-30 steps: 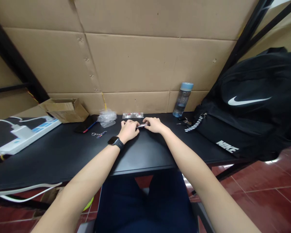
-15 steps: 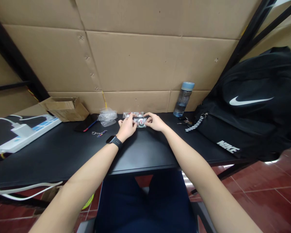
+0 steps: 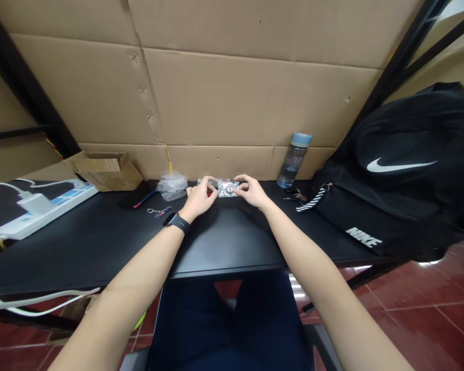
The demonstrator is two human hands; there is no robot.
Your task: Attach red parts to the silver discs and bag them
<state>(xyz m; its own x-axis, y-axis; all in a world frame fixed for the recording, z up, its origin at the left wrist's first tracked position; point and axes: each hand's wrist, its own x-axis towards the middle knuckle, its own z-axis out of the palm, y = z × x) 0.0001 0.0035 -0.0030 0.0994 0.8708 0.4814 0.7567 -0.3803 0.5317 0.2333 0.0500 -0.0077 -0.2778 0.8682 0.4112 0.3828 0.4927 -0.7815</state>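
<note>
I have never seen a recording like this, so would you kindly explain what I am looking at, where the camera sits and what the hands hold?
There is no machine here: these are a person's own two bare arms, filmed by a camera worn on their head that looks forward and down, so you see what the wearer sees. The left hand, with a dark watch on its wrist, and the right hand pinch the two ends of a small clear packet with a round red-and-white piece inside, near the back of the black table. To the left lie crumpled clear bags, a keyring, a white power strip and a cardboard box. To the right are a water bottle, keys and a black backpack.
</note>
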